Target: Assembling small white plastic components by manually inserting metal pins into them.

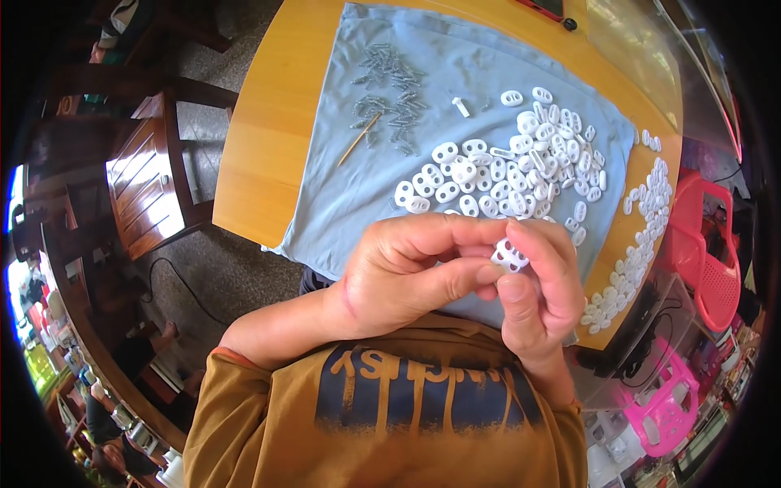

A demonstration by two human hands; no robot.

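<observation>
My left hand point(419, 264) and my right hand point(541, 285) meet in front of my chest, close above the cloth's near edge. Between their fingertips they pinch a small white plastic piece with holes point(510, 257); fingers cover part of it, and I cannot tell whether it is one part or more. Just beyond my hands spreads a heap of white oval two-hole pieces point(488, 172). Farther off to the left lie many small grey springs point(390, 77), with a thin wooden stick point(358, 140) beside them. A small white T-shaped part point(461, 106) rests alone between springs and heap.
A blue cloth point(325, 195) covers much of the yellow wooden table point(260, 138). More white pieces point(643, 236) line the table's right edge. Past it stand a red plastic chair point(704, 244) and a pink one point(671, 398). A wooden chair point(146, 179) is at left.
</observation>
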